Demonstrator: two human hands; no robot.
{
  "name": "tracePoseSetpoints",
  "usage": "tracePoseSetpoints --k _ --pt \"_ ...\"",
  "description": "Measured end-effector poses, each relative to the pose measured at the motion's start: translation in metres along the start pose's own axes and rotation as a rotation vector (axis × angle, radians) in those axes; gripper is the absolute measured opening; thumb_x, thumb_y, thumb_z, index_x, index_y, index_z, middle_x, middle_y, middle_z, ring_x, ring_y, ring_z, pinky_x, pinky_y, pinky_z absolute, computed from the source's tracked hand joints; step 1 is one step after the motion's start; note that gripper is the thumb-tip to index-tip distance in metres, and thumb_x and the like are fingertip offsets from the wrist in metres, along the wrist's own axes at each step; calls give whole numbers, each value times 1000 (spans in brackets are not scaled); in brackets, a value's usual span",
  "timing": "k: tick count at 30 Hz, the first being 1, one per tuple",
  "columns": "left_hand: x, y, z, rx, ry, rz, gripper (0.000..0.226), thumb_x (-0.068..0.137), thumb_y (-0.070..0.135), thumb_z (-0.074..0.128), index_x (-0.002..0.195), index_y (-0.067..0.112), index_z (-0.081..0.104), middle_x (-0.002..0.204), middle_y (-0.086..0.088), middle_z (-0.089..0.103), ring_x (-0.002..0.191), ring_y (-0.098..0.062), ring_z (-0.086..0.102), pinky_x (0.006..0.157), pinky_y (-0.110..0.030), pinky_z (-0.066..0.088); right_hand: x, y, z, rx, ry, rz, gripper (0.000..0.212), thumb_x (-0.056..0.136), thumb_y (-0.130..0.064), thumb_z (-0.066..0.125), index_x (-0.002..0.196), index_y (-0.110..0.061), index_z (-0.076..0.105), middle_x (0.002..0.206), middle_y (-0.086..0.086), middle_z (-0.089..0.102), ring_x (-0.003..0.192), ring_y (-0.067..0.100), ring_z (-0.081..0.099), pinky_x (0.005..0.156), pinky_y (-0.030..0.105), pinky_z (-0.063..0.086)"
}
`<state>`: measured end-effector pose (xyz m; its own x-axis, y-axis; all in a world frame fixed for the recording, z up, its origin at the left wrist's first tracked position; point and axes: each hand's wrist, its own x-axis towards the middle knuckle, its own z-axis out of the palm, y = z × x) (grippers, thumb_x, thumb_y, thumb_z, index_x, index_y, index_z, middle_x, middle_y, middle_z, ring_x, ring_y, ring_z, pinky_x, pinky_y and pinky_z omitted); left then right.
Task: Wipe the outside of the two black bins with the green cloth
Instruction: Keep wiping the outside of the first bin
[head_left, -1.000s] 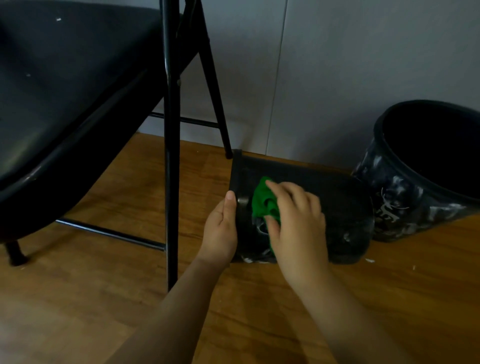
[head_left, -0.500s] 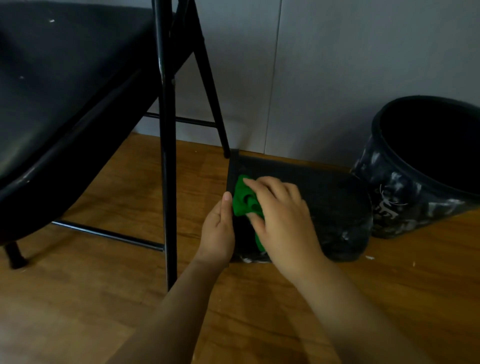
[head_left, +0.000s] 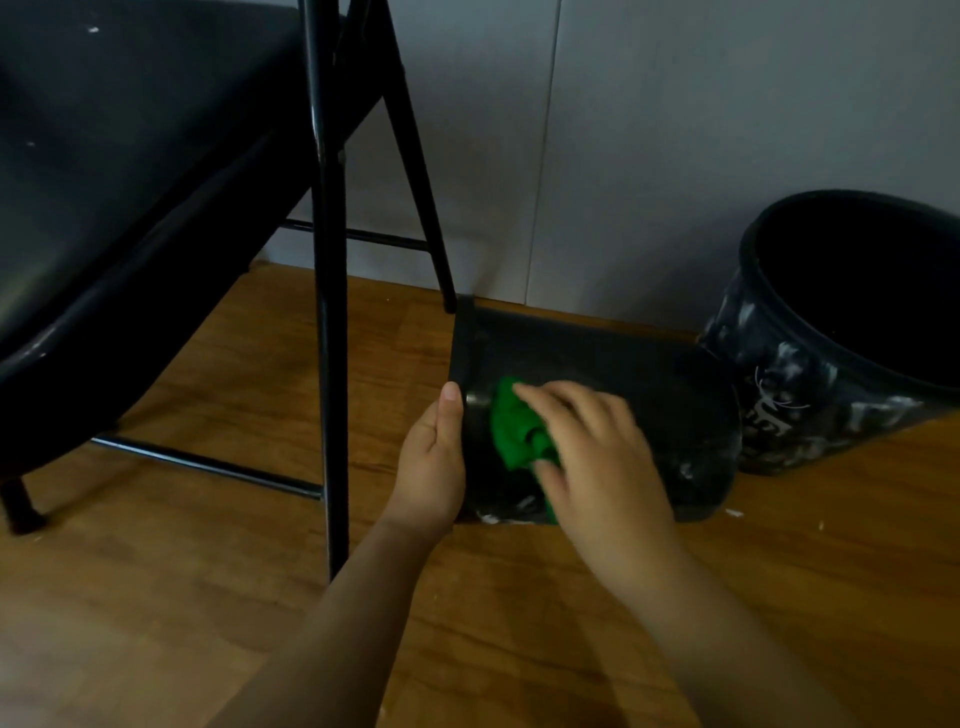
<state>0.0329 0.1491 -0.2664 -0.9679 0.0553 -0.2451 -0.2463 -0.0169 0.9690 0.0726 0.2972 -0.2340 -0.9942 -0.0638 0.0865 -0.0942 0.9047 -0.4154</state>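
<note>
Right hand (head_left: 597, 457) grips green cloth (head_left: 517, 436) on tipped bin (head_left: 649, 379); left hand (head_left: 434, 457) flat, steadying.

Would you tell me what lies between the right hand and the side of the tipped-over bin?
In the head view, the green cloth lies bunched between the right hand and the tipped-over bin, pressed on its side.

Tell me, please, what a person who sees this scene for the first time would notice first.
The bright green cloth stands out first, pressed by the right hand onto the side of a black bin lying on the wooden floor, while the left hand rests at its rim end. To the right stands a second black bin, open and marked with white smears; a black folding chair fills the left.
</note>
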Motion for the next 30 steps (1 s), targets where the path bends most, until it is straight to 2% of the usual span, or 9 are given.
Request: tracePoseSetpoints --k 4,7,9,11,13,16,18,23,30 --pt "2 -1 0 15 19 -25 48 103 48 31 100 14 64 86 0 71 82 -7 70 67 -18 56 4 14 -1 41 200 313 62 85 -27 56 144 -30 37 140 -3 43 129 22 37 103 43 43" --pt "2 2 2 5 24 -22 50 103 48 30 99 12 64 89 -2 71 83 -13 70 73 -25 57 3 -10 5 65 149 220 64 83 -31 51 145 -33 35 142 -7 40 132 19 34 107 40 38" --pt "0 3 3 -17 8 8 48 105 44 29 91 10 62 76 3 68 71 -10 67 66 -22 54 -2 -23 8 73 42 39 64 83 -31 51 145 -34 35 141 -9 40 132 17 34 108 38 36" --pt "0 3 2 -44 -8 4 50 105 42 29 93 5 61 76 -1 67 72 -14 66 65 -22 54 -4 -19 8 46 -9 -50 64 84 -30 53 145 -34 35 141 -10 41 132 16 34 108 37 37" --pt "0 4 2 -24 -7 -19 56 104 45 29 102 0 62 92 -16 69 87 -26 69 78 -32 59 -3 -5 7 43 44 44 64 84 -30 52 145 -34 34 141 -10 41 132 15 34 109 37 37" --pt "0 6 3 -35 7 -31 48 103 48 30 102 17 67 107 -16 71 101 -25 69 92 -43 56 -1 2 8 109 232 266 61 85 -29 57 143 -27 40 139 -3 40 128 19 38 104 40 43" --pt "2 7 3 -46 -2 -53 46 103 49 31 103 22 67 104 -7 74 98 -19 71 90 -39 57 1 -9 12 108 263 266 60 84 -29 59 142 -25 42 139 -1 40 126 21 40 103 39 44" --pt "5 7 0 -79 -57 -38 56 103 48 30 106 5 66 92 -6 73 85 -16 71 70 -22 57 -3 -21 14 108 52 -65 64 82 -22 67 141 -29 42 135 -9 44 127 16 39 105 38 41" --pt "-7 -6 -3 -72 -53 -32 48 105 40 31 117 9 65 104 -3 74 99 -13 70 76 -21 57 7 1 8 219 304 164 55 80 -15 72 130 -25 52 130 -5 51 123 17 44 101 41 46"
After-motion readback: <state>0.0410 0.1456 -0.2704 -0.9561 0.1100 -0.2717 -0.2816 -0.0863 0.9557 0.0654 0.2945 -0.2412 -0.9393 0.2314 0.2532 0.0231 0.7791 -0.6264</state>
